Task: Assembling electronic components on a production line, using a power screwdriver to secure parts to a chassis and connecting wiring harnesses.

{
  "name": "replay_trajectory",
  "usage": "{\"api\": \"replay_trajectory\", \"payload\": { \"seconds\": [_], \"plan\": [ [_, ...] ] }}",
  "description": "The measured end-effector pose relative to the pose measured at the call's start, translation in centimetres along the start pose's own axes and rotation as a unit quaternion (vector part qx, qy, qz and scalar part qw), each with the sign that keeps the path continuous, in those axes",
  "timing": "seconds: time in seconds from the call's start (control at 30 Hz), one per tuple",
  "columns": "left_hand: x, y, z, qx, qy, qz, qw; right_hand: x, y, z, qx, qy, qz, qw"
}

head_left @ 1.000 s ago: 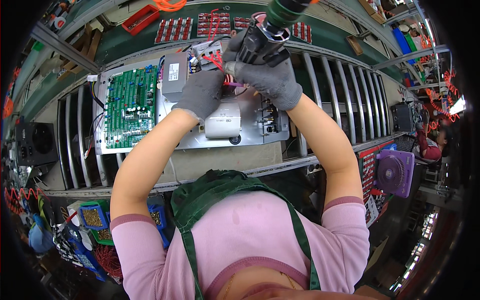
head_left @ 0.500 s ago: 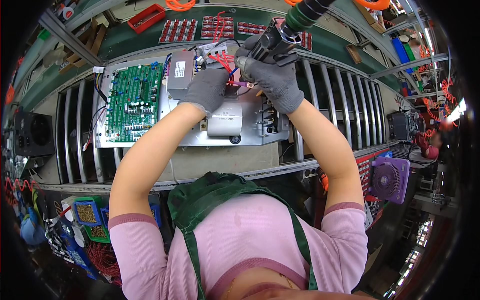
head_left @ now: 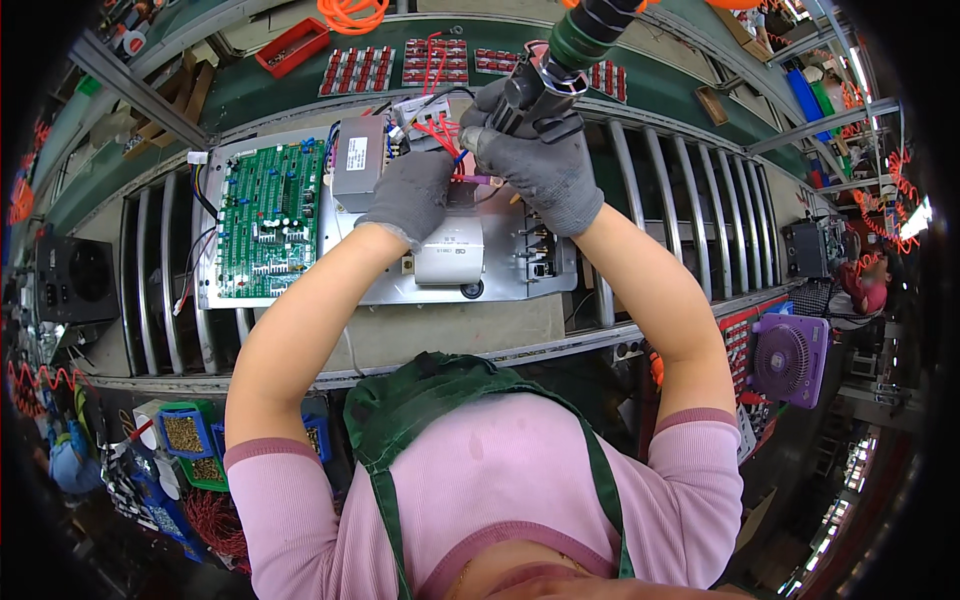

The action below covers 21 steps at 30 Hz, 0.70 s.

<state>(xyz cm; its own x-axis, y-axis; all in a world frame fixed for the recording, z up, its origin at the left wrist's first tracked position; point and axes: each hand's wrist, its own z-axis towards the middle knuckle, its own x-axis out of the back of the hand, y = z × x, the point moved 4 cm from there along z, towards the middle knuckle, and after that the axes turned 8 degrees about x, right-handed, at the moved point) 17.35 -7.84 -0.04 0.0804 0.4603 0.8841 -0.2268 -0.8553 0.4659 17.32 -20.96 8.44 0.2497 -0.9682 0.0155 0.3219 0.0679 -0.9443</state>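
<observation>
White cylinder (head_left: 449, 258): on metal plate (head_left: 507, 270), just nearer the body than left grip (head_left: 410, 193).
Left grip: gloved, curled beside red wires (head_left: 438, 129); fingertips hidden, can't tell if pinching.
Right grip (head_left: 540, 175): gloved, wrapped around black tool (head_left: 545, 90).
Tool shift: slightly closer to left grip than half a second ago; wires remain by it, so probably the same handling.
Red parts (head_left: 357, 70): on counter (head_left: 248, 92), beyond both grips.

Roller conveyor (head_left: 677, 200), green bench (head_left: 275, 100), grey metal post (head_left: 138, 88), bright light (head_left: 910, 221)
</observation>
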Motion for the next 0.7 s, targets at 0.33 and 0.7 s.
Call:
{"api": "replay_trajectory", "payload": {
  "seconds": [0.33, 0.7],
  "plan": [
    [-0.2, -0.2, 0.0, 0.005, 0.007, 0.005, 1.000, 0.0, 0.3, 0.0, -0.030, -0.008, 0.007, 1.000],
    [0.5, 0.0, -0.2, 0.019, -0.008, -0.040, 0.999, -0.6, 0.4, 0.3, -0.034, -0.010, 0.001, 0.999]
  ]
}}
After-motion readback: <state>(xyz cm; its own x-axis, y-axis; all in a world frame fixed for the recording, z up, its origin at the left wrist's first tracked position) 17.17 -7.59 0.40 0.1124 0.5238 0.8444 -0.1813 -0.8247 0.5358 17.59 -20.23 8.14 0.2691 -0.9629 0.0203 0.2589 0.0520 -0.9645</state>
